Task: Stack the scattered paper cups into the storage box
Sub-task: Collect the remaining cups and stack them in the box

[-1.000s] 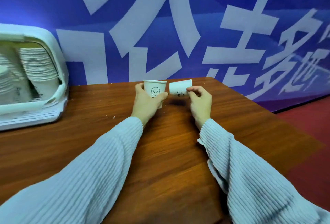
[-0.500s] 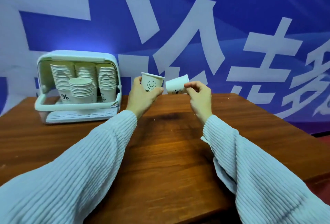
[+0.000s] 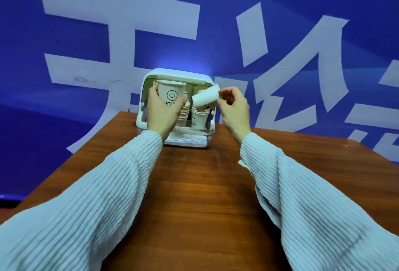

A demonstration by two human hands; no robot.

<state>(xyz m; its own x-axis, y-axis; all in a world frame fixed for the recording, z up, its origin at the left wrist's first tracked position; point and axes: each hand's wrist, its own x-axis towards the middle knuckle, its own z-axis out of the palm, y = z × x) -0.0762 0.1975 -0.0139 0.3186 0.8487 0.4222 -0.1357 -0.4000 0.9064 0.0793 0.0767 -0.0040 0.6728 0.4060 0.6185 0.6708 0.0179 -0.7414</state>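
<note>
A blue banner (image 3: 216, 0) with large white characters fills the upper frame; a brown wooden table (image 3: 200, 195) spans the lower centre.

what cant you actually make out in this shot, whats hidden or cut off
Head view only:
- Storage box interior: both hands and their cups cover most of the stacked cups, so no count.
- Smiley cup: the left hand hides the end of its lettering.
- Tilted cup: its print faces down; the right hand pinches its rim.
- Table: near edge hidden by sleeves.
</note>
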